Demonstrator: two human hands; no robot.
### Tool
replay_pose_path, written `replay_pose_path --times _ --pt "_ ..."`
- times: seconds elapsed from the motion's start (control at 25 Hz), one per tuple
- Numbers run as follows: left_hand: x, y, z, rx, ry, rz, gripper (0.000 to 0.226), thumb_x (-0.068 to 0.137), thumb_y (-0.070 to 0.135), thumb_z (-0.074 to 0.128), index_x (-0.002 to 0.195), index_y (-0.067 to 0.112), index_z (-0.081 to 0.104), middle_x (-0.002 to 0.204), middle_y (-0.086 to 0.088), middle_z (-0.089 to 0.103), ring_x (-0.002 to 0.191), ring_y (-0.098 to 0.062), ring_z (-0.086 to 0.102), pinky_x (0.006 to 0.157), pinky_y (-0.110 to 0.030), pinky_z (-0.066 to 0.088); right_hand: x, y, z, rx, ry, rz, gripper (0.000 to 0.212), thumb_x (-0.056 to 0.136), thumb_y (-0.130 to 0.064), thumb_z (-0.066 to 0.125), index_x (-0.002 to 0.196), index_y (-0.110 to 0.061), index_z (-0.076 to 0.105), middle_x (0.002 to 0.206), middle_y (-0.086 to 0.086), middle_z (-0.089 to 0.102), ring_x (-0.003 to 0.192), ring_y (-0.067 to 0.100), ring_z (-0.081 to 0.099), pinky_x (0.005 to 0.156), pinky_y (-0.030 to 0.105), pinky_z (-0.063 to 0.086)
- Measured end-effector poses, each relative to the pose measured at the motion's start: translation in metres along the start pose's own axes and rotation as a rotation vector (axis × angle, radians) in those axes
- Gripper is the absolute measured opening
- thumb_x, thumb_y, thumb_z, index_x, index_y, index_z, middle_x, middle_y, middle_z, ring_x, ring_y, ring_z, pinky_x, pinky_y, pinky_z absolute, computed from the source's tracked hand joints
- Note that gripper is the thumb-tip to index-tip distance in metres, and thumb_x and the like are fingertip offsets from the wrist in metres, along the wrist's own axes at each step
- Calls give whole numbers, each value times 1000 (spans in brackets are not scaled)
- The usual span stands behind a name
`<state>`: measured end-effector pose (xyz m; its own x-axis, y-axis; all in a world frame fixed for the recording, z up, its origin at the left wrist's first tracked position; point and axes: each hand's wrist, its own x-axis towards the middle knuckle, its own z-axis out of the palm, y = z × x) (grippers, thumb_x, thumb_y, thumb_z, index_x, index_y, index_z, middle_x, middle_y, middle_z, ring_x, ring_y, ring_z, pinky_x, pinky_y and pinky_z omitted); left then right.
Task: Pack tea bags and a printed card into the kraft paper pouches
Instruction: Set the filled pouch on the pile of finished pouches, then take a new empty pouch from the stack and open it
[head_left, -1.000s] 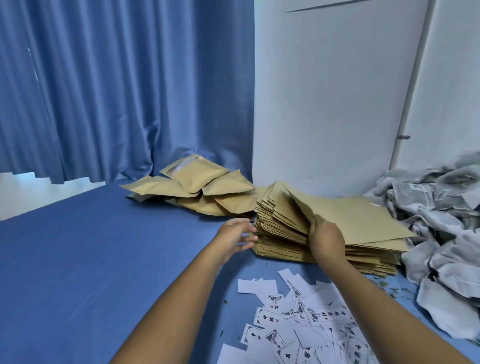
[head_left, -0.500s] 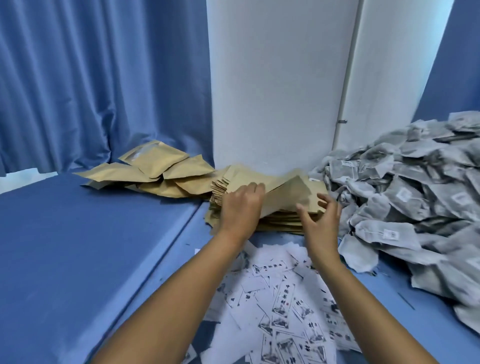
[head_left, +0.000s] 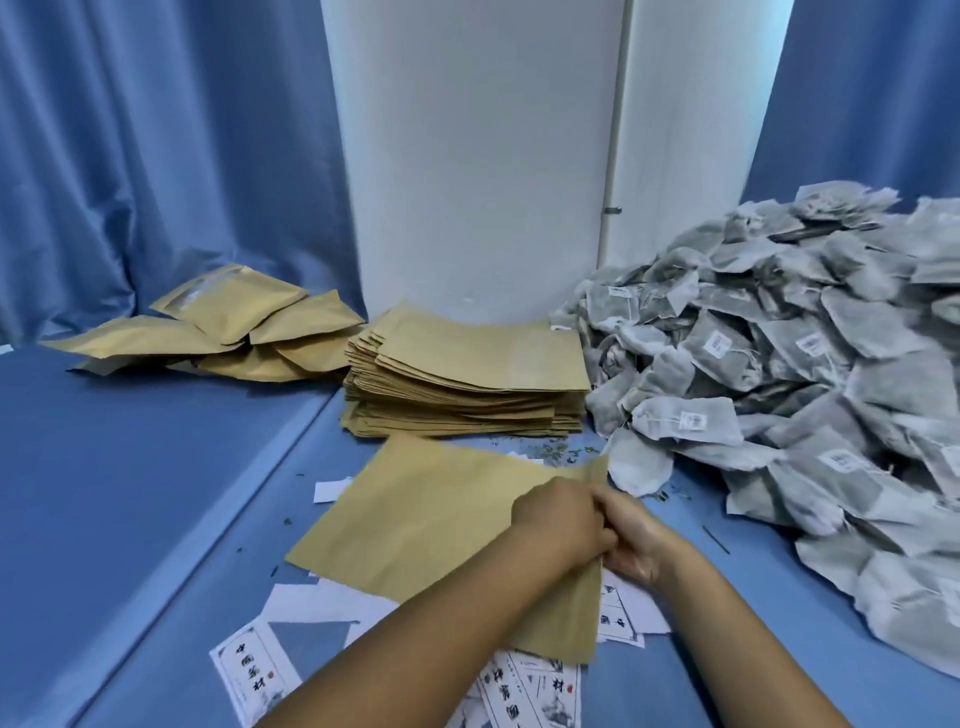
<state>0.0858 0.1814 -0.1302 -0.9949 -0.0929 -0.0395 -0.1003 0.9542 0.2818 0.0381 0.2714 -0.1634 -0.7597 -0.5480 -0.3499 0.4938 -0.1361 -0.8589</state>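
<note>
While both hands work the mouth of one pouch, here's the layout left to right. Filled pouches (head_left: 223, 332) piled at 10 o'clock, puffed up and out of the way, so likely the done pile. Flat empty pouch stack (head_left: 467, 384) at 12 o'clock against the white panel (head_left: 478, 156), an easy reach. Single kraft pouch (head_left: 431, 514) lies flat at centre on the blue surface (head_left: 130, 493), over some of the printed cards (head_left: 254, 670) scattered at 6 o'clock. Left hand (head_left: 558, 522) curled on the pouch's right edge, pinching it. Right hand (head_left: 636, 540) meets it at the same edge, fingers look closed on the paper too, though the left hand partly hides them. Probably pulling the two layers apart to open the mouth. Tea bags (head_left: 779, 374) heaped at 2 to 3 o'clock, beside the right hand for grabbing. Loose tea crumbs (head_left: 550, 449) in front of the stack.
</note>
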Motion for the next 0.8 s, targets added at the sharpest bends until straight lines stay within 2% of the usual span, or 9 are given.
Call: replay_pose_path --times 0.08,0.16,0.24,0.32,0.44,0.56,0.64,0.72,0.8 --pt "9 -19 11 -279 -26 -18 55 78 50 64 117 14 48 110 -7 61 101 -26 60 72 -31 44 7 2 -10 75 -66 3 27 97 -20 46 98 -2 67 89 16 72 73 23 71 61 32 59" --pt "20 -38 16 -473 24 -25 55 76 54 68 110 16 48 102 -4 63 93 -22 60 74 -32 44 12 0 -13 112 -180 -2 30 94 -20 48 109 -1 64 103 21 69 79 27 70 70 37 60" --pt "28 -52 21 -687 48 -25 53 73 52 73 103 16 48 88 -1 60 77 -17 56 69 -32 42 16 1 -14 95 -244 -22 36 89 -21 54 118 0 63 112 23 65 78 27 70 68 37 59" --pt "31 -59 30 -821 86 -2 63 61 60 74 99 18 48 78 0 55 66 -14 49 65 -32 39 21 1 -17 108 -269 -30 36 90 -22 56 118 -2 64 110 18 63 67 19 66 64 34 58" --pt "33 -61 40 -799 154 34 73 48 76 65 98 25 48 73 5 54 60 -11 47 61 -31 39 25 -3 -24 96 -261 -7 30 89 -22 59 110 -3 67 88 9 56 52 6 46 57 25 53" --pt "35 -60 39 -814 158 47 72 49 74 67 98 26 48 73 5 53 61 -12 47 60 -33 39 24 -3 -26 64 -246 -19 28 86 -22 61 106 -3 63 64 1 58 49 6 48 53 22 51" --pt "35 -62 41 -869 135 60 59 61 61 74 99 23 48 72 5 53 60 -13 46 59 -34 38 22 -2 -23 80 -249 -35 26 91 -19 56 107 0 63 74 8 66 56 13 62 57 29 56" --pt "35 -65 43 -881 120 60 36 75 46 74 91 23 51 67 9 51 57 -9 45 58 -31 37 19 -3 -22 90 -218 -51 23 94 -14 52 97 -1 70 88 15 70 66 24 69 62 34 59" --pt "34 -65 43 -805 130 47 23 81 41 69 76 24 54 60 12 49 53 -3 44 57 -27 36 18 -1 -18 43 -125 -78 25 95 -6 47 83 -1 69 82 15 68 62 24 68 59 33 58"
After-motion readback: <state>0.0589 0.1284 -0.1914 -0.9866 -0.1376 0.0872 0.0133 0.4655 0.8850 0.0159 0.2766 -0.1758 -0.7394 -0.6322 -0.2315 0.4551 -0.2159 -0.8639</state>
